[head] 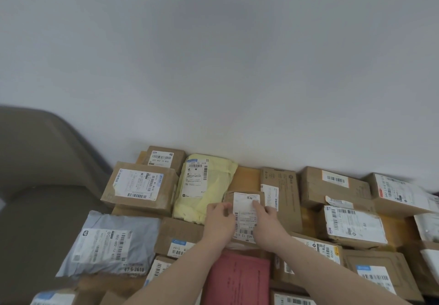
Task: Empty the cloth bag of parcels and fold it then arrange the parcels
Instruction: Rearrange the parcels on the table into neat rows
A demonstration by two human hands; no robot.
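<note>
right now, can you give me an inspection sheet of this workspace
surface: orange-brown wooden tabletop, mostly covered, set against a white wall
job's things: small brown cardboard parcel with a long white label held between both hands; pale yellow soft plastic parcel to its left; grey plastic mailer bag at the left edge; red padded envelope nearest the camera; many brown cardboard boxes around; cloth bag not in view
clutter: nothing seen
hands: left hand grips the small parcel's left side; right hand grips its right side, fingers on the label
cables: nothing seen
surroundings: brown-grey chair at left
</note>
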